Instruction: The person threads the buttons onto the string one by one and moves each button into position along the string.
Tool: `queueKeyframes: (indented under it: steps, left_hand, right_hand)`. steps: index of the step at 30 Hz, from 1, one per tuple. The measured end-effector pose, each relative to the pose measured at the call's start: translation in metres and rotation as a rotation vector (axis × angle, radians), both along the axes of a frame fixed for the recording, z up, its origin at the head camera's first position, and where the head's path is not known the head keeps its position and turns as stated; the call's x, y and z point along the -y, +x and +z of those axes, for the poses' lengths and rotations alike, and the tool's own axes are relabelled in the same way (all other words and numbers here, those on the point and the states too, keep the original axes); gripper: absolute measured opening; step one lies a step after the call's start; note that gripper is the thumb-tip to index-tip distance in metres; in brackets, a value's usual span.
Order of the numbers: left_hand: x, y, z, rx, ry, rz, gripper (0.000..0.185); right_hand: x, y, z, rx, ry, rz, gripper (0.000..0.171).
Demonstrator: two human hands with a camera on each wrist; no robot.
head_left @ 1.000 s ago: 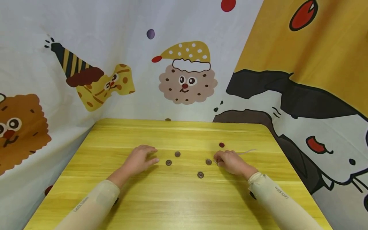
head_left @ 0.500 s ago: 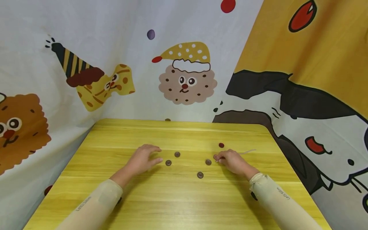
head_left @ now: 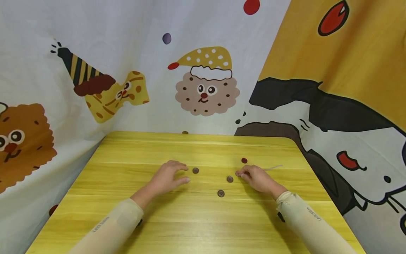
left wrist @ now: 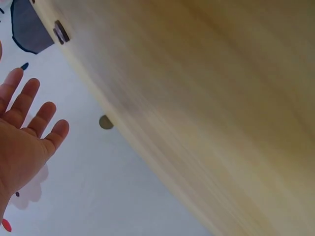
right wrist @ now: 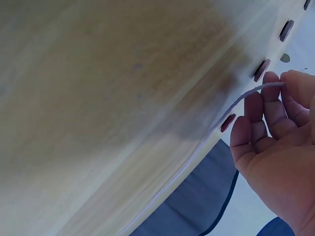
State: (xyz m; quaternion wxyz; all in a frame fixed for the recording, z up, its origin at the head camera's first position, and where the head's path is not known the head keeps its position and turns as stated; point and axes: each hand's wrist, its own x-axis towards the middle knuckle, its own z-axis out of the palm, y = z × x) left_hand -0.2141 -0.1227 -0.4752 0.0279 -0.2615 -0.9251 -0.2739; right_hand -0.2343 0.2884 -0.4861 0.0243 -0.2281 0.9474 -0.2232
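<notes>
In the head view, my right hand (head_left: 257, 178) pinches the end of a thin pale cord (head_left: 274, 167) between thumb and fingertips; the rest trails right across the table. The right wrist view shows this cord (right wrist: 206, 135) curving from the fingertips. A reddish-brown button (head_left: 238, 173) lies beside those fingertips, with a brown button (head_left: 229, 179) just left of it. My left hand (head_left: 168, 178) hovers with fingers spread and relaxed, its fingertips close to another brown button (head_left: 195, 170). Nothing visible is gripped by it.
Another brown button (head_left: 221, 193) lies nearer the front, and a dark red button (head_left: 244, 160) lies beyond my right hand. All are on the yellow wooden table (head_left: 190, 225). A patterned cloth (head_left: 142, 38) hangs behind the table's back edge.
My left hand has moved right toward the buttons and now covers the leftmost brown one. The right hand has shifted slightly, exposing the reddish-brown button, and still pinches the cord.
</notes>
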Motion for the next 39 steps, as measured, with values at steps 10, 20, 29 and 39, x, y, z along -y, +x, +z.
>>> queueKeyframes:
  steps: [10, 20, 29, 39]
  left_hand:
    - [-0.040, -0.003, -0.005, 0.006, 0.007, -0.066, 0.042]
    - [-0.090, 0.000, -0.008, 0.050, -0.073, -0.175, 0.042]
    - [-0.116, 0.003, -0.012, 0.086, -0.179, -0.239, 0.044]
    - [-0.129, -0.002, -0.014, 0.037, -0.290, -0.260, 0.045]
  right_hand:
    - [-0.002, -0.002, -0.001, 0.074, -0.055, -0.036, 0.012]
    - [-0.002, 0.000, -0.004, 0.086, -0.085, -0.019, 0.011]
    - [-0.001, 0.000, -0.005, 0.107, -0.127, -0.016, 0.013]
    - [-0.002, -0.002, -0.008, 0.089, -0.129, 0.002, 0.012]
